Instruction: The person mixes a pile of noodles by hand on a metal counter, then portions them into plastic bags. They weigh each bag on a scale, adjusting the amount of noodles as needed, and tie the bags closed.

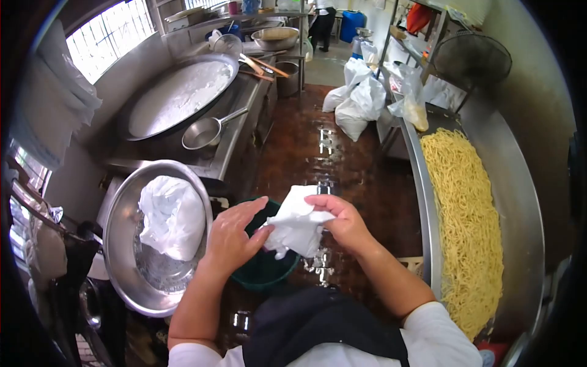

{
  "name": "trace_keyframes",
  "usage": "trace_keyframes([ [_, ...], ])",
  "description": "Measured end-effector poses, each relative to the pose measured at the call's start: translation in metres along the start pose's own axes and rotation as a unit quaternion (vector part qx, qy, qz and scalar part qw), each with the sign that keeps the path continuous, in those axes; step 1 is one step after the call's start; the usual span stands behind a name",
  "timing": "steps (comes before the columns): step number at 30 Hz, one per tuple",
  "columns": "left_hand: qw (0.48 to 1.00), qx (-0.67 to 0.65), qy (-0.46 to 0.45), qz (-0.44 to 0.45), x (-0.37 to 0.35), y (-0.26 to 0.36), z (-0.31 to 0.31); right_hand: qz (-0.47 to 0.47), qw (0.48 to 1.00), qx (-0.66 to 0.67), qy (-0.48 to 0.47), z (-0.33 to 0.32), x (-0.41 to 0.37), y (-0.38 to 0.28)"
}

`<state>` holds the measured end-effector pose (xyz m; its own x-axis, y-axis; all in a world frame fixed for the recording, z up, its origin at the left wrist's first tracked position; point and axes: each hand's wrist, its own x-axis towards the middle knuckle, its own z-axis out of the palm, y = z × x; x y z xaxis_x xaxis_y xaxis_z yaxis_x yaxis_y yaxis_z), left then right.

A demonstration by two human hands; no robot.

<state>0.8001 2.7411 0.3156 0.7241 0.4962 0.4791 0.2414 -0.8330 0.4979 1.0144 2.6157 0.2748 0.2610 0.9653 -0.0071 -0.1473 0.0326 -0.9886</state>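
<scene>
Steel comes first at the far left of the green bucket [257, 286]: one wide steel bowl [116, 202] holds one white bundle [174, 217], crumpled and resting against the bowl's upper wall. Beyond the bucket and to its left, one big wok [227, 59] holds a pale white liquid, and one long-handled pan [202, 133] lies just beside the wok's near edge.

Directly above the bucket, one white cloth [296, 226] hangs between two hands. The left hand [232, 235] is half open, its fingers stretched out, with only the thumb and fingertips nipping the cloth's left edge. The right hand [345, 223] is curled over the cloth's top, pinching a fold between thumb and fingers.

Behind the bucket the floor [318, 153] is wet and shiny. Farther back sit white sacks [361, 101] — at least four, though they overlap too much for an exact count. Right of the bucket, one long steel trough [520, 202] carries a single bed of yellow noodles [465, 220].

The weak spot, as I judge it, is the left hand's light pinch: if that edge slips, the cloth's loose lower corner could swing down into the bucket or past its rim onto the wet floor. That wet floor is also a slipping hazard for anyone standing by the bucket.
</scene>
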Motion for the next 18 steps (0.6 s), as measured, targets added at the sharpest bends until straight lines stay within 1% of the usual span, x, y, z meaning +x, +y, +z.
trace_keyframes([
  [1, 1.0, 0.002, -0.002, -0.003, -0.001, 0.006, 0.003, 0.025, 0.999, -0.004, 0.031, -0.007, -0.005, -0.002],
  [2, 1.0, -0.022, -0.013, -0.015, -0.001, 0.012, 0.006, 0.006, 0.998, 0.036, 0.043, -0.015, -0.01, 0.0],
  [3, 0.998, -0.047, -0.025, -0.027, -0.001, 0.018, 0.009, 0.008, 0.998, 0.04, 0.045, -0.023, -0.016, 0.0],
  [4, 0.997, -0.049, -0.013, -0.058, -0.002, 0.024, 0.014, 0.015, 0.996, 0.061, 0.061, -0.031, -0.021, -0.003],
  [5, 0.997, -0.047, -0.016, -0.062, -0.005, 0.03, 0.021, 0.022, 0.994, 0.08, 0.075, -0.039, -0.025, -0.004],
  [7, 0.973, -0.168, -0.002, -0.16, -0.012, 0.041, 0.033, 0.035, 0.992, 0.1, 0.068, -0.053, -0.032, -0.004],
  [8, 0.985, -0.114, -0.016, -0.132, -0.012, 0.054, 0.034, 0.032, 0.992, 0.103, 0.07, -0.058, -0.035, -0.004],
  [9, 0.995, -0.042, 0.005, -0.086, -0.011, 0.061, 0.04, 0.03, 0.991, 0.106, 0.069, -0.061, -0.036, -0.004],
  [10, 0.997, -0.001, 0.008, -0.072, -0.011, 0.064, 0.046, 0.028, 0.992, 0.097, 0.074, -0.063, -0.039, -0.007],
  [11, 0.997, 0.042, 0.01, -0.059, -0.012, 0.064, 0.053, 0.025, 0.99, 0.122, 0.061, -0.068, -0.039, 0.001],
  [13, 0.995, 0.069, -0.014, -0.07, -0.014, 0.065, 0.059, 0.016, 0.992, 0.118, 0.047, -0.074, -0.04, 0.005],
  [15, 0.991, -0.011, -0.024, -0.132, -0.022, 0.064, 0.062, 0.047, 0.989, 0.13, 0.046, -0.075, -0.04, 0.008],
  [16, 0.992, -0.01, -0.023, -0.128, -0.026, 0.063, 0.062, 0.047, 0.987, 0.145, 0.047, -0.074, -0.038, 0.011],
  [18, 0.988, -0.019, -0.028, -0.151, -0.036, 0.065, 0.054, 0.045, 0.982, 0.173, 0.065, -0.07, -0.035, 0.019],
])
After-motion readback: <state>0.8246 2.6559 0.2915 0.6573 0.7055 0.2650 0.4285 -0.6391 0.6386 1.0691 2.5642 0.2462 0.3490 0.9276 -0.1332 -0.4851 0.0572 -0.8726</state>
